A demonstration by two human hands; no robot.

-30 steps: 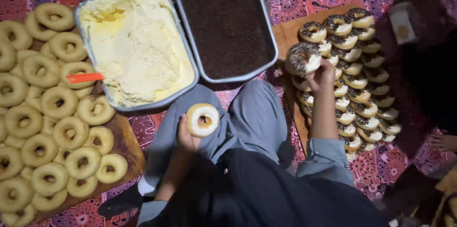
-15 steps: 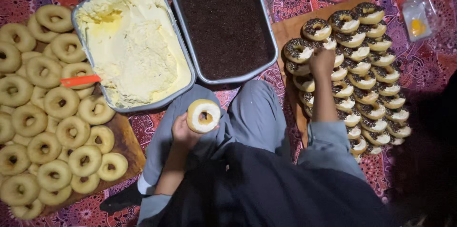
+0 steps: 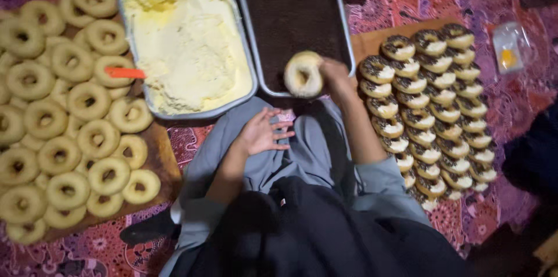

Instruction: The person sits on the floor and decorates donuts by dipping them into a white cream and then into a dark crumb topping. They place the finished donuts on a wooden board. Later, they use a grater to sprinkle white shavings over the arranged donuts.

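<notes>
Moved: the cream-topped doughnut [image 3: 303, 74] has passed from the left hand [image 3: 263, 132] to the right hand [image 3: 332, 73]; the right hand has come back from the board of finished doughnuts [image 3: 433, 105] to the tray of dark crumbs [image 3: 293, 21]
Right hand pose: forearm stretched forward from the grey sleeve, wrist bent inward, fingers curled round the doughnut's right edge and closed on it
Left hand pose: palm up over the lap, fingers spread loosely and holding nothing, well back from the doughnut
Doughnut place: at the right fingertips, over the near edge of the crumb tray, tilted so its coated face shows to the camera
Doughnut look: round ring, pale cream on its face, small dark hole at the middle, browner rim
Beyond the fingers: dark crumbs filling the grey tray
To the left of the fingers: tray of yellow cream [image 3: 186, 38] with an orange spatula handle [image 3: 125, 72] at its left rim
Far left: plain doughnuts [image 3: 64, 120] on a wooden board
To the right of the fingers: crumb-topped doughnuts in overlapping rows
</notes>
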